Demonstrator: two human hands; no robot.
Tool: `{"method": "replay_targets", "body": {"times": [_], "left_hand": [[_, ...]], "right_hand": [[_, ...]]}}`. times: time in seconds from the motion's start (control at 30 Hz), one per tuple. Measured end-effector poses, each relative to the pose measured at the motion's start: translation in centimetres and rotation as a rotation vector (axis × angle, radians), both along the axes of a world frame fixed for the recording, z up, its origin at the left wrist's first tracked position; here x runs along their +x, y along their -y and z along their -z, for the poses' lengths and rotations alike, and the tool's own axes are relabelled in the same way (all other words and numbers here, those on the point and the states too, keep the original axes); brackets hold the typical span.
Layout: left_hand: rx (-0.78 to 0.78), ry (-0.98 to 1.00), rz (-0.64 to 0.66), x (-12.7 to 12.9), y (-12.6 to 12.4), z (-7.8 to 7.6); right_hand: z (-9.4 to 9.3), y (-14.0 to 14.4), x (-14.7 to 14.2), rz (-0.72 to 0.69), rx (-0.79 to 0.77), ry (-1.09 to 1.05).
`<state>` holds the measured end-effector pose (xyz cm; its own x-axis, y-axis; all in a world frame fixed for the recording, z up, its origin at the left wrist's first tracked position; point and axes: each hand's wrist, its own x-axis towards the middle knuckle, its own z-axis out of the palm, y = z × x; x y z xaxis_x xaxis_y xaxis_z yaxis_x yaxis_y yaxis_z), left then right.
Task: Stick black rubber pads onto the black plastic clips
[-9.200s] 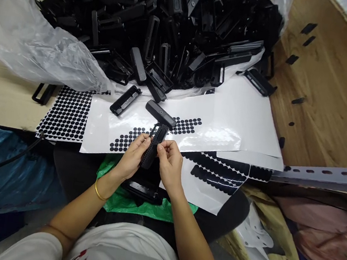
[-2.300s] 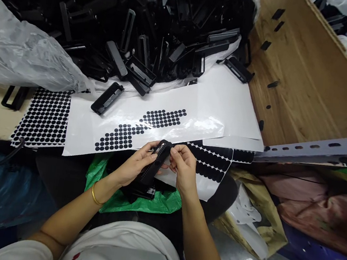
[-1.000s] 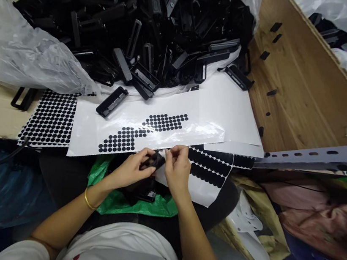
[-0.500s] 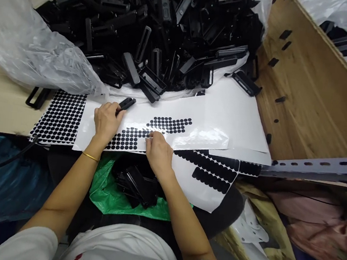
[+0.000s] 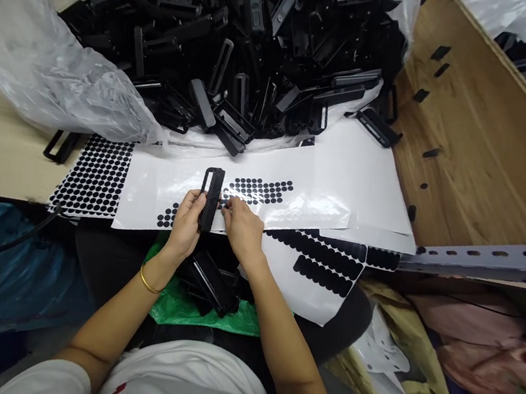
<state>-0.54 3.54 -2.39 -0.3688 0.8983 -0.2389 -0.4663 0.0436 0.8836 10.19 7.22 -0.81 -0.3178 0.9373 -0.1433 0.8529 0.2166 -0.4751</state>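
Observation:
My left hand grips a black plastic part with a long slot, held upright above a white sticker sheet. My right hand is closed, thumb and forefinger pinched together at the lower edge of the round black stickers on that sheet. Whatever lies between those fingertips is too small to make out; it may be a sticker. The part's right side is close to my right fingertips. Part of the dot rows is hidden behind my left hand and the part.
A large heap of black plastic parts fills the back, with clear plastic bagging at left. A wooden board stands at right. More black parts lie in a green bag on my lap, beside another sticker sheet.
My left hand has moved right and toward me, bringing the black part from the sheet's upper left to beside my right hand and turning it upright. My right hand has barely moved.

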Motion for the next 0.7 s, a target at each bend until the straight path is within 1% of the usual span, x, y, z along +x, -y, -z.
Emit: {"method": "replay_targets", "body": {"times": [0.07, 0.1, 0.17, 0.27, 0.33, 0.4, 0.5, 0.6, 0.7], "left_hand": [[-0.013, -0.002, 0.003, -0.2, 0.0, -0.1], [-0.022, 0.005, 0.018, -0.2, 0.0, -0.2], [-0.038, 0.031, 0.059, -0.1, 0.2, -0.4], [-0.069, 0.091, 0.114, 0.3, 0.6, -0.7], [-0.092, 0.135, 0.152, 0.8, 0.9, -1.0], [-0.11, 0.171, 0.189, 1.3, 1.1, -1.3], [-0.132, 0.204, 0.21, 1.9, 1.3, -1.7], [-0.134, 0.209, 0.197, 2.3, 1.5, -1.9], [-0.118, 0.169, 0.197, 2.5, 1.8, -1.7]], "right_hand": [[0.1, -0.4, 0.1, -0.008, -0.015, -0.06], [0.1, -0.5, 0.2, 0.004, -0.029, -0.133], [0.1, -0.4, 0.8, 0.059, -0.081, -0.374], [-0.3, 0.6, 1.5, 0.166, -0.201, -0.807], [-0.6, 1.4, 1.6, 0.219, -0.251, -0.972], [-0.8, 2.1, 1.7, 0.256, -0.24, -1.004], [-1.0, 2.7, 1.7, 0.291, -0.176, -0.954], [-1.1, 2.9, 1.8, 0.291, -0.125, -0.901], [-1.1, 3.1, 1.9, 0.268, -0.083, -0.847]]}}
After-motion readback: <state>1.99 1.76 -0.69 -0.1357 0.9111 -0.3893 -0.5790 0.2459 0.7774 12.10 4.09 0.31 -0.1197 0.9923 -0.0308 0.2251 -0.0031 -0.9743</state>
